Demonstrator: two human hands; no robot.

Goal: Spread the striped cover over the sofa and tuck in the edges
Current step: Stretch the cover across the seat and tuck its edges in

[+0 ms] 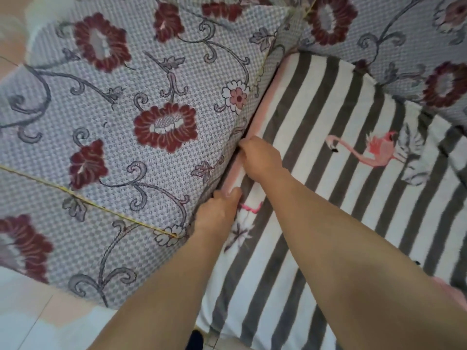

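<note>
The striped cover point(328, 152), grey and white with pink flamingos and a pink border, lies over the sofa seat on the right. The sofa's armrest point(121, 127), in grey fabric with dark red flowers, fills the left. My left hand point(218, 210) and my right hand point(260, 157) are both at the seam between seat and armrest. Their fingers are curled on the cover's pink edge and pressed down into the gap. My right hand is farther along the seam than my left. The fingertips are hidden in the crevice.
The floral backrest point(394, 41) rises behind the seat at the top right. Pale tiled floor point(38, 322) shows at the lower left, beside the armrest. The cover hangs over the seat's front edge at the bottom.
</note>
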